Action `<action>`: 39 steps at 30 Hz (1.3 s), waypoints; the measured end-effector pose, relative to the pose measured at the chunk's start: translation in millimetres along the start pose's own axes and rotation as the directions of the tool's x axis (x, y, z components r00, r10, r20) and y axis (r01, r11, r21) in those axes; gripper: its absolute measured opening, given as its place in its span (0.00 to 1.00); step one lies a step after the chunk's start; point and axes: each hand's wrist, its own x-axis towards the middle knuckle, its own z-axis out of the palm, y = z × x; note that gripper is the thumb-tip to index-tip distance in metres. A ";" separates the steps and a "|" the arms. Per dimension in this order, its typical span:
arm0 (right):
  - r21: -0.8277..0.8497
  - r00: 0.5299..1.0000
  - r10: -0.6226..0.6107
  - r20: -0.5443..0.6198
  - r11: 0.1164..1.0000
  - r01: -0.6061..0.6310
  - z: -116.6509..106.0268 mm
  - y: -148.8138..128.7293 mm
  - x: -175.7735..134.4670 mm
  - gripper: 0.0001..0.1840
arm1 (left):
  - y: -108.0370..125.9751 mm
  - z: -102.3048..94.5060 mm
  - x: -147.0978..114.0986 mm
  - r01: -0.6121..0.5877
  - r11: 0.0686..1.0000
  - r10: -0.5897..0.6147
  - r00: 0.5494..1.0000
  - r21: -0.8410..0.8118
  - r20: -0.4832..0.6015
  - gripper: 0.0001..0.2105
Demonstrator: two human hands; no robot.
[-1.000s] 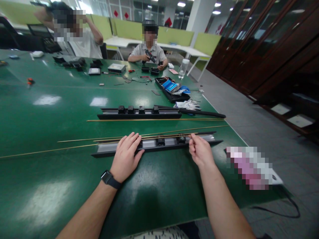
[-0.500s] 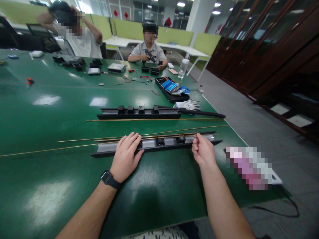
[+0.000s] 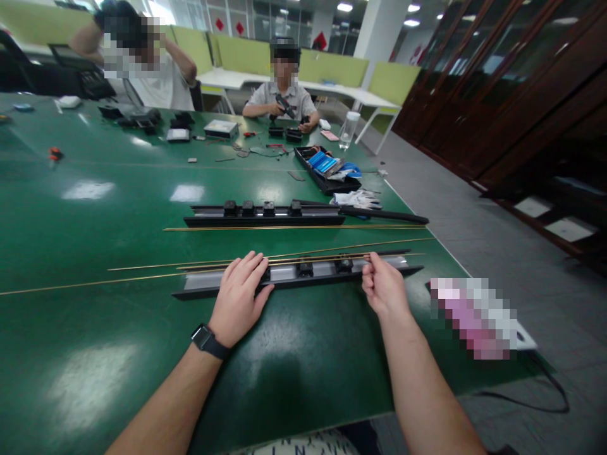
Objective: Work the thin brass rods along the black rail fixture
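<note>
A long black channel (image 3: 325,271) with a silver inner face lies in front of me, with small black blocks (image 3: 305,269) set along it. My left hand (image 3: 241,292) lies over its left half, fingers stretched out across thin brass-coloured rods and thumb at the near edge. One block is partly hidden under that hand. Above the channel's right part, my right hand (image 3: 383,282) is closed in a pinch on a thin brass-coloured rod (image 3: 322,258). The rod's tip sticks out to the right of the fingers. Another thin rod (image 3: 95,284) runs off to the left.
Beyond lies a second black channel (image 3: 263,221) with several blocks, and more rods (image 3: 284,228) before it. Gloves (image 3: 358,200), a black tray (image 3: 327,183) and a bottle (image 3: 349,129) stand farther back. A pixelated item (image 3: 474,319) sits right. Two people are across the table (image 3: 142,366).
My right hand has shifted slightly left along the channel, and the rod tip reaches a little farther right past it. My left hand stays in place.
</note>
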 end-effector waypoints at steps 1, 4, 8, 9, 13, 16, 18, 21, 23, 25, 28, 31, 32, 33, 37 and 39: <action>-0.014 0.999 0.015 0.031 1.000 -0.014 1.0 0.3 -1.3 0.18 | 0.1 0.0 0.0 -0.001 1.000 0.001 1.000 0.002 -0.001 0.24; -0.031 0.995 0.031 0.097 0.999 -0.028 3.2 1.0 -4.2 0.19 | 0.3 0.3 -0.2 -0.003 1.000 0.003 1.000 0.011 -0.002 0.24; 0.014 1.000 0.001 0.004 1.000 -0.001 1.2 -0.5 -1.1 0.17 | -0.3 0.9 -0.3 -0.007 1.000 0.007 1.000 0.018 0.003 0.24; 0.020 1.000 -0.006 -0.020 1.000 0.007 0.7 -0.9 -0.3 0.16 | -0.3 0.9 -0.3 -0.008 1.000 0.008 1.000 0.016 0.003 0.24; 0.003 1.000 0.004 0.029 1.000 -0.004 2.7 -2.0 -3.3 0.17 | 0.1 0.3 -0.2 -0.001 1.000 0.001 1.000 0.007 0.002 0.25; -0.017 0.995 0.033 0.094 0.999 -0.031 4.9 -3.0 -6.9 0.17 | 0.1 0.5 -0.3 -0.001 1.000 0.001 1.000 0.002 0.004 0.25; -0.004 0.997 0.027 0.069 1.000 -0.027 4.3 -4.0 -6.8 0.17 | -0.4 0.9 -0.4 0.000 1.000 0.000 1.000 -0.004 0.005 0.25; 0.017 1.000 -0.004 -0.008 1.000 0.004 1.8 -4.7 -4.1 0.17 | -1.1 1.1 -0.4 0.001 1.000 -0.001 1.000 -0.008 0.008 0.26; 0.014 1.000 -0.006 -0.011 1.000 0.006 1.2 -3.7 -3.5 0.17 | -0.9 0.6 -0.1 -0.001 1.000 0.001 1.000 -0.003 0.007 0.25; -0.003 0.999 0.008 0.038 1.000 -0.007 2.0 -2.0 -4.6 0.18 | -0.1 -0.2 0.2 -0.004 1.000 0.004 1.000 0.007 0.003 0.24; -0.026 0.993 0.030 0.116 0.999 -0.027 3.4 -0.1 -6.3 0.19 | 1.3 -1.2 0.6 -0.007 1.000 0.007 1.000 0.017 0.000 0.24; -0.004 0.998 0.008 0.063 1.000 -0.007 2.6 -1.0 -4.3 0.18 | 1.5 -1.1 0.6 -0.009 1.000 0.009 1.000 0.014 0.002 0.24; 0.006 1.000 -0.002 0.028 1.000 0.002 2.0 -1.6 -3.2 0.17 | 1.3 -0.9 0.5 -0.010 1.000 0.010 1.000 0.012 0.002 0.24; 0.012 1.000 -0.007 -0.003 1.000 0.007 1.4 -2.2 -2.3 0.17 | 1.0 -0.6 0.3 -0.009 1.000 0.009 1.000 0.010 0.002 0.24; -0.004 0.999 0.020 0.025 1.000 -0.019 2.0 -1.8 -3.3 0.17 | 0.2 0.2 -0.1 -0.008 1.000 0.008 1.000 0.007 -0.002 0.25; -0.028 0.994 0.040 0.097 0.999 -0.037 3.7 -0.6 -5.8 0.19 | 0.4 0.0 0.0 -0.010 1.000 0.010 1.000 0.009 -0.006 0.25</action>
